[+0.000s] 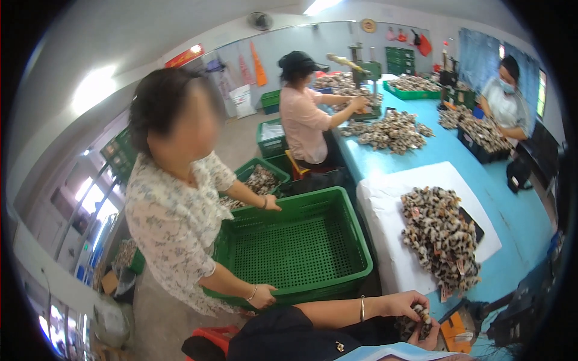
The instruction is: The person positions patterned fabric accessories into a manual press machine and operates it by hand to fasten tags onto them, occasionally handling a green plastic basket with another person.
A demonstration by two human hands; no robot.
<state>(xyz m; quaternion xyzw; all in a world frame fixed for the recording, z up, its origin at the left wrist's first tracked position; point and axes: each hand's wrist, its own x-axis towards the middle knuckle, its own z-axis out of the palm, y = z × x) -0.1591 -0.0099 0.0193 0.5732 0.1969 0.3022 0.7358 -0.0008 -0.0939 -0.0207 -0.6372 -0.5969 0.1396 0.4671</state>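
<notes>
At the lower right, close to my body, my left hand (404,303) pinches a small spotted furry plush piece (424,315), its fingers curled over the top. From below, my right hand (430,338) grips the same piece, and its fingers are partly hidden. The plush is black, cream and brown. Beside my hands stands an orange device (456,332) with dark parts. Just beyond lies a heap of similar spotted plush pieces (438,234) on a white sheet (385,207) over the blue table.
A person in a floral top (174,222) holds an empty-looking green basket (361,253) left of the table. A co-worker in pink (304,114) handles a bench machine (368,72); another in a mask (509,108) sits far right. More plush piles (394,132) cover the blue table (512,228).
</notes>
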